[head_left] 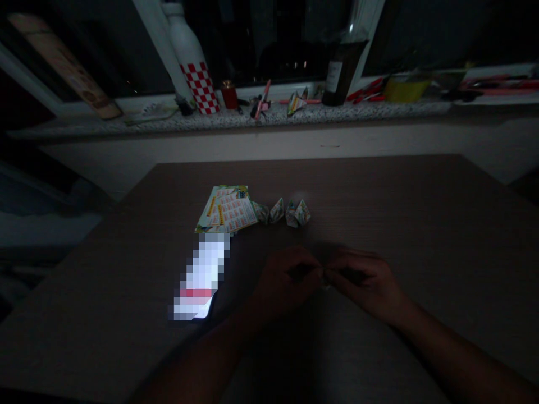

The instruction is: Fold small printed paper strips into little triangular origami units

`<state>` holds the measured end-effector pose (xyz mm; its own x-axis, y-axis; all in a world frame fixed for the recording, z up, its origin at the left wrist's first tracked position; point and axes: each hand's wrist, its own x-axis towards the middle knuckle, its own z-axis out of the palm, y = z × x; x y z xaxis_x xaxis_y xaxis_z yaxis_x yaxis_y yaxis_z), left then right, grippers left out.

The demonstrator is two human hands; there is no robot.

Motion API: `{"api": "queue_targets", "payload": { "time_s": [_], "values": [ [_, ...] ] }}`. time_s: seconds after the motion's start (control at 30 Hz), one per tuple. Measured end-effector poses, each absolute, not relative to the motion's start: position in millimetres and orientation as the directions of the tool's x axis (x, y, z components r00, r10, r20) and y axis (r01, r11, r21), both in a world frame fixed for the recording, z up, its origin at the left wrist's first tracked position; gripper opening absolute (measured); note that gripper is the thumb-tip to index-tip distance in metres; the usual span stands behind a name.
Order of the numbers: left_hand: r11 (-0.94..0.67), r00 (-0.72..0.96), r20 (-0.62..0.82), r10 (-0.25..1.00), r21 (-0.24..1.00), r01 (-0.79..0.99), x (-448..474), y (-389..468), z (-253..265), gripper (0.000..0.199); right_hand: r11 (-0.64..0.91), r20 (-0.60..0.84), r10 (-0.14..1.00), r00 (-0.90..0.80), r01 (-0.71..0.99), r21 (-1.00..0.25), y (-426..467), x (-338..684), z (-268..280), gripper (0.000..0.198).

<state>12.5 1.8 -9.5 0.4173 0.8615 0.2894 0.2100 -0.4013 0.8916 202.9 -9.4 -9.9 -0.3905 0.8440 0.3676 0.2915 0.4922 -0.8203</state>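
My left hand (pixel 290 278) and my right hand (pixel 364 280) meet over the middle of the table, thumbs and fingertips pinched together. Between them is a small pale piece of paper (pixel 325 285), mostly hidden by the fingers; its folds are too dark to make out. Beyond my left hand stand several small folded paper shapes in a row, among them one folded paper piece (pixel 277 211) and a larger folded paper pair (pixel 298 214). A fanned stack of printed paper sheets (pixel 233 210) lies at their left.
A lit phone (pixel 202 278), its screen blurred out, lies left of my hands on the wooden table (pixel 400 196). Behind, the stone windowsill (pixel 240 120) holds a red-checked white bottle (pixel 197 73), a dark bottle (pixel 339 76), a red jar (pixel 229 94), another folded paper shape (pixel 297 102) and pens.
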Motion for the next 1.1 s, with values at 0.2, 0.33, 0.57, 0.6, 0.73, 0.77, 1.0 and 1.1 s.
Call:
{"api": "queue_targets", "payload": {
  "time_s": [0.2, 0.33, 0.57, 0.6, 0.73, 0.77, 1.0, 1.1],
  "values": [
    [-0.410, 0.361, 0.316, 0.877, 0.886, 0.219, 12.7, 1.9, -7.6, 0.006, 0.504, 0.411, 0.848, -0.335, 0.272, -0.819, -8.3, 202.7, -8.9, 0.007],
    [-0.402, 0.331, 0.319, 0.888, 0.887, 0.226, 12.4, 1.7, -5.7, 0.006, 0.505, 0.432, 0.855, -0.288, 0.269, -0.820, -8.5, 203.4, -8.8, 0.007],
    [-0.361, 0.259, 0.297, 0.919, 0.897, 0.254, 11.5, 0.3, -1.6, 0.005, 0.413, 0.389, 0.910, -0.143, 0.254, -0.874, -9.7, 205.5, -13.2, 0.007],
    [-0.359, 0.252, 0.296, 0.921, 0.897, 0.257, 11.3, 0.1, -1.1, 0.005, 0.399, 0.383, 0.917, -0.113, 0.244, -0.884, -9.8, 205.5, -14.3, 0.007],
    [-0.349, 0.233, 0.288, 0.929, 0.892, 0.287, 10.7, -0.6, -0.3, 0.005, 0.327, 0.335, 0.942, 0.000, 0.210, -0.921, -9.9, 206.0, -18.4, 0.010],
    [-0.343, 0.230, 0.281, 0.931, 0.892, 0.296, 10.7, -0.8, -0.3, 0.005, 0.310, 0.322, 0.946, 0.025, 0.206, -0.928, -9.8, 206.2, -19.0, 0.011],
    [-0.314, 0.258, 0.241, 0.935, 0.903, 0.294, 12.4, -2.4, -1.3, 0.006, 0.257, 0.263, 0.957, 0.120, 0.063, -0.964, -6.6, 204.9, -18.1, 0.012],
    [-0.273, 0.272, 0.191, 0.943, 0.911, 0.308, 13.7, -2.7, -3.0, 0.006, 0.265, 0.258, 0.956, 0.136, -0.031, -0.964, -4.7, 202.3, -15.9, 0.013]
  ]
}}
